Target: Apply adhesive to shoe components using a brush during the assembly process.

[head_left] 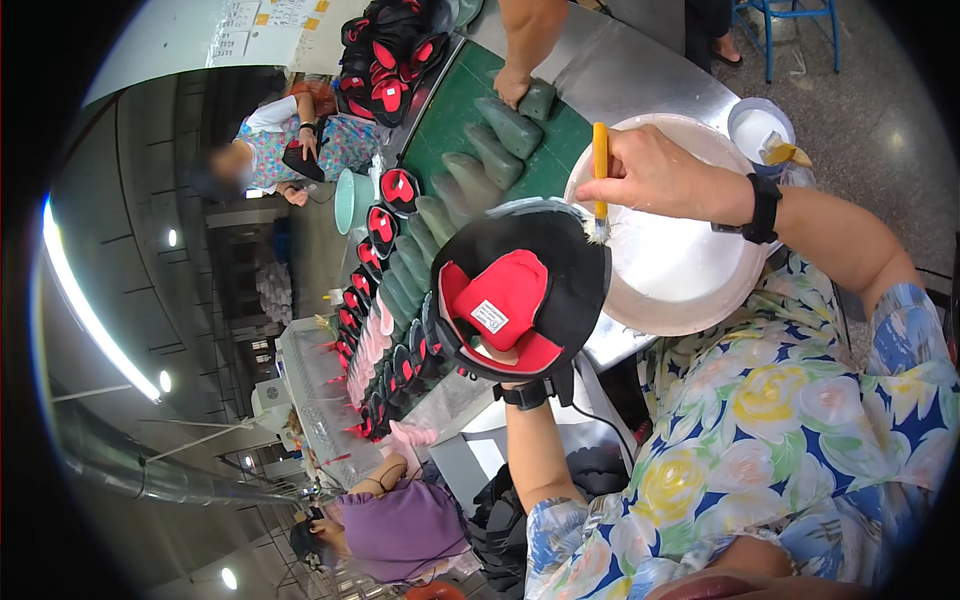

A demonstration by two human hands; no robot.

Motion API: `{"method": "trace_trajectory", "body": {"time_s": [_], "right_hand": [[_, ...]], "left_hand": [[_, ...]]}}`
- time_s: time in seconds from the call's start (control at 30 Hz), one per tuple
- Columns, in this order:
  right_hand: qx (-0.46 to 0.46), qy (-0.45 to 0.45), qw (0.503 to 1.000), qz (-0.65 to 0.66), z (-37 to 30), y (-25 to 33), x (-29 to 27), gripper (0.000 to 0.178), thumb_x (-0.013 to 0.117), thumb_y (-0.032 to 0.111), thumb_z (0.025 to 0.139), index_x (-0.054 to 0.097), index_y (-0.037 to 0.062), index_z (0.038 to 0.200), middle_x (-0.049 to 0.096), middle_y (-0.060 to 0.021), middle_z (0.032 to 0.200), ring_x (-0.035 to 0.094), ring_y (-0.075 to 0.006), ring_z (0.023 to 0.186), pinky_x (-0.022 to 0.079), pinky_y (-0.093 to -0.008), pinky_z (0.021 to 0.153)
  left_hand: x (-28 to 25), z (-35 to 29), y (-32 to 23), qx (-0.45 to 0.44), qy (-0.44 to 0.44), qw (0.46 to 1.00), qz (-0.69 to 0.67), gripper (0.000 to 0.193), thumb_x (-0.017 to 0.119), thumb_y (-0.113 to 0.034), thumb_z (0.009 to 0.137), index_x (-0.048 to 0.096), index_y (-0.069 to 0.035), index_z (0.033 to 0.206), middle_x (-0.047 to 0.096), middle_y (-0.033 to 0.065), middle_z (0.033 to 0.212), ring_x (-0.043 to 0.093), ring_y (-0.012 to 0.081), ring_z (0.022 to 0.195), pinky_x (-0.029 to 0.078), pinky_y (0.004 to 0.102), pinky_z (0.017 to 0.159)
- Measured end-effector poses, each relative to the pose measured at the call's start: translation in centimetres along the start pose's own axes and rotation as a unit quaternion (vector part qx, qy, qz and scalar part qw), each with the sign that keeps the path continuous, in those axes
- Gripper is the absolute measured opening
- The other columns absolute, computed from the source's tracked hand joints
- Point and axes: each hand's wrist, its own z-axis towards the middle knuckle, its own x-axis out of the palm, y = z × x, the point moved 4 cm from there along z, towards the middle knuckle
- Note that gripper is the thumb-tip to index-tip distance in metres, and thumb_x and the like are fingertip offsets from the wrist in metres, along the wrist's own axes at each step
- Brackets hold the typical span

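My left hand (497, 352) holds up a black shoe upper (575, 260) with a red lining and a white label inside. Most of that hand is hidden behind the upper; only a bit shows in its opening. Between the fingers of my right hand (650, 172) is a brush (600, 165) with a yellow handle. Its white-coated bristles touch or nearly touch the upper's right edge. Just beyond, a wide pale basin (735, 305) contains white liquid, and my right forearm reaches over it.
Grey-green shoe lasts (505, 130) line a green work surface (450, 100); another person's hand (512, 86) touches one. Several black-and-red uppers (398, 188) stand alongside. A small bucket (745, 112) of white liquid, with a brush (785, 153), sits beside the basin. Two other people are at the left.
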Motion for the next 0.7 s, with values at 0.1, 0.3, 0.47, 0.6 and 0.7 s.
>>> {"method": "trace_trajectory", "body": {"time_s": [0.1,0.3,0.47,0.6,0.7], "right_hand": [[0.049,-0.026,0.998,0.026,-0.4,-1.3,1.7,0.036,0.074,0.029,0.083,0.065,-0.0061,0.081,0.065,-0.0129,0.067,0.062,-0.0181,0.058,0.048,-0.0303,0.055],[0.128,0.005,0.975,0.179,-1.3,-1.9,3.5,0.037,0.073,0.029,0.084,0.064,-0.0071,0.084,0.068,-0.0162,0.074,0.067,-0.0211,0.063,0.053,-0.0309,0.058],[0.128,0.035,0.972,0.194,-2.2,-1.1,4.7,0.034,0.072,0.026,0.085,0.064,-0.0071,0.087,0.068,-0.0156,0.076,0.068,-0.0194,0.064,0.054,-0.0295,0.058],[0.154,0.072,0.963,0.207,-3.2,-0.8,5.6,0.035,0.073,0.026,0.086,0.064,-0.0069,0.089,0.068,-0.0153,0.077,0.069,-0.0192,0.065,0.054,-0.0296,0.058],[0.164,0.077,0.949,0.259,-4.0,-0.3,5.3,0.035,0.073,0.027,0.087,0.063,-0.0064,0.09,0.068,-0.0135,0.077,0.066,-0.0169,0.063,0.053,-0.0274,0.058]], "left_hand": [[0.4,-0.3,-0.6,0.001,-0.024,1.0,-0.006,0.051,0.058,-0.013,0.093,0.044,0.001,0.14,0.058,0.0148,0.132,0.062,0.0241,0.112,0.052,0.0375,0.096],[0.5,-0.9,-1.6,0.004,-0.075,0.997,-0.028,0.05,0.057,-0.014,0.094,0.044,0.001,0.14,0.057,0.0153,0.133,0.062,0.0243,0.114,0.052,0.0376,0.097],[0.6,-0.1,-2.1,0.008,-0.122,0.992,-0.041,0.05,0.057,-0.015,0.094,0.043,0.001,0.14,0.056,0.0157,0.134,0.061,0.0245,0.114,0.051,0.0376,0.099],[0.0,0.9,-2.2,0.015,-0.161,0.985,-0.052,0.05,0.057,-0.015,0.095,0.043,0.0,0.14,0.055,0.016,0.135,0.061,0.0246,0.115,0.051,0.0377,0.1],[-0.2,1.3,-2.4,0.022,-0.181,0.981,-0.06,0.05,0.057,-0.016,0.095,0.043,0.0,0.141,0.054,0.0162,0.136,0.061,0.0247,0.115,0.051,0.0377,0.1]]}}
